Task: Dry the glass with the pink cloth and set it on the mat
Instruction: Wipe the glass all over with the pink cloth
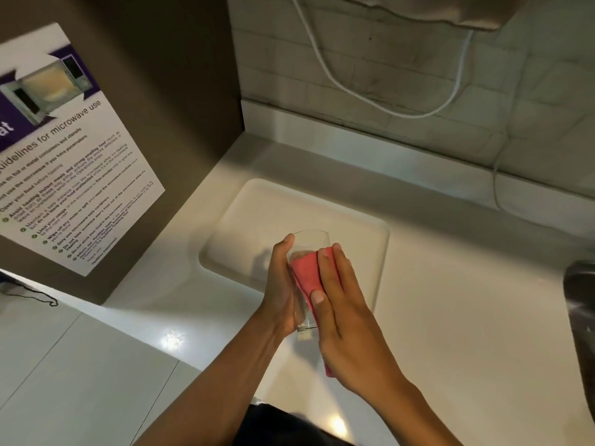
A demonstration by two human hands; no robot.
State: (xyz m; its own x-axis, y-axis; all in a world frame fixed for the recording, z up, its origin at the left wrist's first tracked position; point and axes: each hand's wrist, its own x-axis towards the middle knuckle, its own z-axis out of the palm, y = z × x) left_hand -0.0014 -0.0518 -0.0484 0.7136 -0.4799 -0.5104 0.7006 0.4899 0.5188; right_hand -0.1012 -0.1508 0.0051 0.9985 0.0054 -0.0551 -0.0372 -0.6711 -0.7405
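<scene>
A clear drinking glass [309, 241] is held tilted above the near edge of a cream mat [338, 220] that lies on the white counter. My left hand [278, 294] wraps around the glass's left side. My right hand [343, 313] presses a pink cloth [304, 275] flat against the glass's right side, fingers stretched along it. A strip of the cloth pokes out under my right palm. The glass's rim points away from me; its base is near my wrists.
A brown side panel with a microwave-use notice [64, 149] stands at the left. White cables [354, 91] hang on the tiled back wall. A dark sink edge [579, 300] shows at the far right. The white counter [467, 317] stretches right of the mat.
</scene>
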